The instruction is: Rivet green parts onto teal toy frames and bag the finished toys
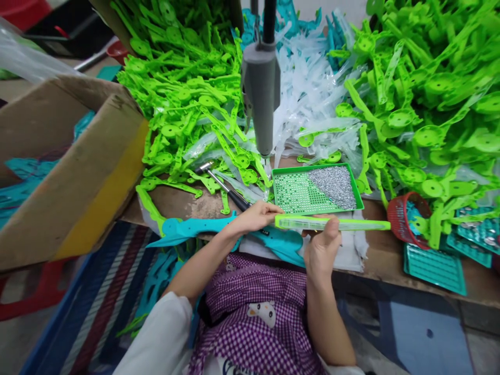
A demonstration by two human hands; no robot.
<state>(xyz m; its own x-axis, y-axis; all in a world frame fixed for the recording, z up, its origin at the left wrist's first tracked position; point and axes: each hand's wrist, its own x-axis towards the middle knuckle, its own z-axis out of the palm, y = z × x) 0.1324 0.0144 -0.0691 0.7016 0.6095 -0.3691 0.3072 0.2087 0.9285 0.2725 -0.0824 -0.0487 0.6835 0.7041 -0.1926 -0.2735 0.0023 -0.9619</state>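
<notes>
A long lime-green plastic part (367,225) with a translucent strip along its side lies level above the table's front edge. My right hand (322,255) is closed round its middle, thumb on the near side. At its left end my left hand (255,216) has its fingers pressed together, touching or gripping the tip; the fingertips are partly hidden. Below my left wrist a teal plastic part (195,229) lies across the table edge. A hanging grey power screwdriver (260,94) points down just beyond my hands. Behind the green part is a green tray (291,192) of small metal screws (336,185).
Lime-green parts are heaped left (187,99) and right (429,94), with translucent pieces (304,88) between. A hammer (226,190) lies left of the tray. A cardboard box (105,172) stands at left; a red basket (400,219) and teal trays (433,268) sit at right.
</notes>
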